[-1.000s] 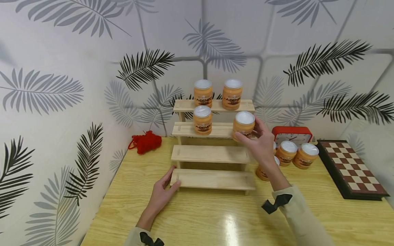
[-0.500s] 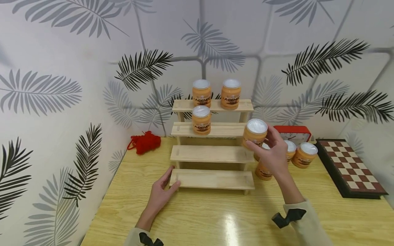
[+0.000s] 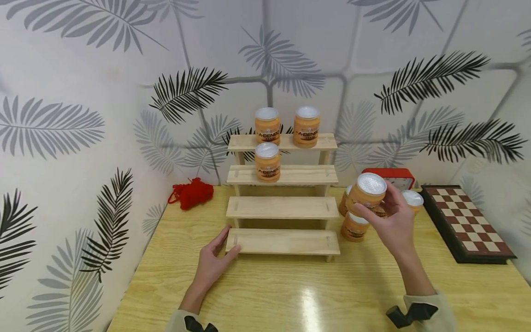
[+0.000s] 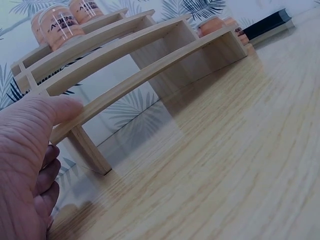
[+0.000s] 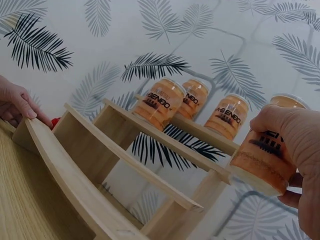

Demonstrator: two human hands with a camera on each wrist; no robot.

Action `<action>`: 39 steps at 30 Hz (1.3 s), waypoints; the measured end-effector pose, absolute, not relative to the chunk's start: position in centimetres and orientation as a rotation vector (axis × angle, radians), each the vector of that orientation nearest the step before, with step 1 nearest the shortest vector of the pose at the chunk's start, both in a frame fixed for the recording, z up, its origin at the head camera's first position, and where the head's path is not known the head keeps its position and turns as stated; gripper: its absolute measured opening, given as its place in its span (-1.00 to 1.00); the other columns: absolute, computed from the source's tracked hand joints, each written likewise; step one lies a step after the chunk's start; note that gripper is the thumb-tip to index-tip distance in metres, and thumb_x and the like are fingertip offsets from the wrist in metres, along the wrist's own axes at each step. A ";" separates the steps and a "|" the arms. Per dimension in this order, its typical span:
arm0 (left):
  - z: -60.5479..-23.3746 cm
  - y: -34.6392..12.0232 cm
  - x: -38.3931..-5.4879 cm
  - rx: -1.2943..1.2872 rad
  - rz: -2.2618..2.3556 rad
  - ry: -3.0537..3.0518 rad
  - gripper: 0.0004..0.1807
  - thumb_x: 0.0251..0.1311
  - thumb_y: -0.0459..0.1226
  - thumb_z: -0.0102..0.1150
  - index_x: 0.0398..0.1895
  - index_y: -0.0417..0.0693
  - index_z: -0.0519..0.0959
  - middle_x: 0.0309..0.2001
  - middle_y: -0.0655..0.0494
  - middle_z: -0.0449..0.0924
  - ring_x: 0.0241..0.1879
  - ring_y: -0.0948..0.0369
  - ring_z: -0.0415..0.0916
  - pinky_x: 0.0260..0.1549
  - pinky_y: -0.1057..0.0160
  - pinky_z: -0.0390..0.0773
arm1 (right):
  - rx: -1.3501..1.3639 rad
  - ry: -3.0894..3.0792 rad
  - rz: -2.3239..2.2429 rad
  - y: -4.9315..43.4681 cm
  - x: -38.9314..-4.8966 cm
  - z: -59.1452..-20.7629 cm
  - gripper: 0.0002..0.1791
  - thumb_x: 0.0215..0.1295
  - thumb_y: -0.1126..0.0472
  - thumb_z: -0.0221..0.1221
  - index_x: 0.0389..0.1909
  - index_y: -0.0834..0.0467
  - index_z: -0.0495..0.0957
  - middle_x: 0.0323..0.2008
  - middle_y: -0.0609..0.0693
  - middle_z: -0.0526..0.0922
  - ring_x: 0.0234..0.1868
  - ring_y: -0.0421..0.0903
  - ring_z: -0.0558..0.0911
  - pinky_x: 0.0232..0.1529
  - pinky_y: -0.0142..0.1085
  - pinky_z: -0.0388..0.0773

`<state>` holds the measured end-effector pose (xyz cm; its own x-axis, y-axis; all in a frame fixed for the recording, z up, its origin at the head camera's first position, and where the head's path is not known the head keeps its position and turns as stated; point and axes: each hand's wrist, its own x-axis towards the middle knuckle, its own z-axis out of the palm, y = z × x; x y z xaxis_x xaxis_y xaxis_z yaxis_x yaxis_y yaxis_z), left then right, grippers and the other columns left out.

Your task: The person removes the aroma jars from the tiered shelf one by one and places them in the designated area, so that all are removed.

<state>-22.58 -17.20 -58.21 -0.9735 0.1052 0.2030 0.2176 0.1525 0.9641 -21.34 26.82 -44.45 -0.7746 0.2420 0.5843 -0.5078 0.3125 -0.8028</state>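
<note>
My right hand (image 3: 393,226) holds an orange jar (image 3: 366,192) with a silver lid, tilted, in the air right of the stepped wooden rack (image 3: 282,207). In the right wrist view, the thumb lies across the label of that jar (image 5: 265,155). Two jars stand on the rack's top step, and a single jar (image 3: 268,162) sits at the left of the step below. At the left end of the lowest step, my left hand (image 3: 213,263) grips the rack. Its thumb (image 4: 65,107) lies on the plank's edge, with the other fingers curled beneath.
Several more jars stand on the table right of the rack, one (image 3: 354,228) in front, partly covered by my right hand. Behind them is a red clock (image 3: 390,175). A chessboard (image 3: 469,221) lies farther right; red yarn (image 3: 191,192) lies left of the rack.
My right hand has carried the jar off the right end of the second step, moving right and down past the rack. The left hand keeps its grip on the rack.
</note>
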 end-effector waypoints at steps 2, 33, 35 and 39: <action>-58.2 -17.2 -22.6 -0.334 -1.975 -2.307 -0.19 0.29 -0.27 0.46 0.56 -0.20 0.33 0.53 -0.07 0.33 0.53 0.16 0.24 0.37 0.51 0.25 | 0.200 -1.948 1.524 27.4 -20.9 -44.6 -0.16 -0.01 0.61 0.48 0.37 0.23 0.52 0.06 -0.16 0.70 -0.01 -0.24 0.68 -0.05 -0.54 0.60; -58.0 -17.2 -22.5 -0.354 -1.963 -2.334 -0.22 0.34 -0.28 0.42 0.57 -0.21 0.31 0.54 -0.10 0.31 0.52 0.11 0.25 0.35 0.49 0.28 | -0.168 -1.985 1.492 34.4 -20.3 -52.3 -0.16 -0.05 0.68 0.44 0.35 0.34 0.46 0.00 -0.30 0.61 0.02 -0.34 0.60 -0.12 -0.64 0.56; -58.0 -17.2 -22.6 -0.358 -1.956 -2.336 -0.22 0.34 -0.27 0.41 0.57 -0.22 0.31 0.54 -0.10 0.31 0.52 0.11 0.25 0.38 0.42 0.28 | -0.194 -2.006 1.491 34.8 -20.6 -53.2 -0.16 -0.06 0.67 0.45 0.34 0.34 0.46 0.00 -0.32 0.60 0.02 -0.36 0.59 -0.12 -0.65 0.56; -58.0 -17.2 -22.6 -0.369 -1.947 -2.344 -0.21 0.35 -0.27 0.41 0.57 -0.22 0.30 0.54 -0.10 0.30 0.53 0.09 0.24 0.44 0.21 0.26 | -0.236 -2.042 1.487 35.2 -20.9 -54.8 -0.18 -0.05 0.64 0.46 0.33 0.35 0.45 -0.03 -0.35 0.58 0.01 -0.40 0.57 -0.10 -0.66 0.54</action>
